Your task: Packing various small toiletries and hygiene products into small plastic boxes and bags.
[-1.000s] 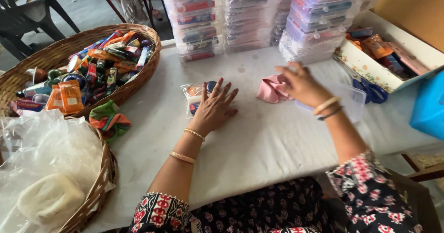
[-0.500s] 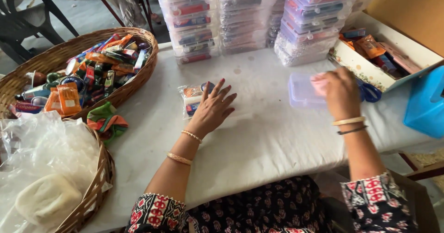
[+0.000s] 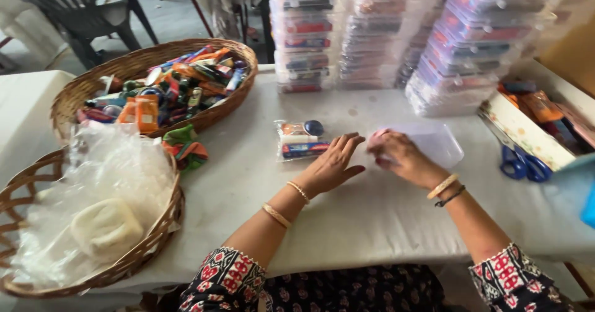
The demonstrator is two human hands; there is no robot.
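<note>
My left hand (image 3: 333, 163) lies flat on the white table (image 3: 372, 219), fingers apart, just right of a small clear packet (image 3: 300, 140) of colourful items with a dark round lid. It holds nothing. My right hand (image 3: 403, 157) is curled around a small pink item (image 3: 377, 140) at the near edge of a shallow clear plastic box (image 3: 437, 143). The two hands are almost touching. Part of the pink item is hidden under my fingers.
An oval wicker basket (image 3: 80, 92) of small colourful packets stands at the back left, with folded colourful cloth (image 3: 185, 148) beside it. A nearer basket (image 3: 158, 225) holds clear plastic bags. Stacks of filled clear boxes (image 3: 372, 33) line the back. Blue scissors (image 3: 520, 163) and an open carton (image 3: 533, 135) lie right.
My right hand has brought the pink item and the clear box in from the right to the middle, beside my left hand. My left hand has slid slightly right off the packet.
</note>
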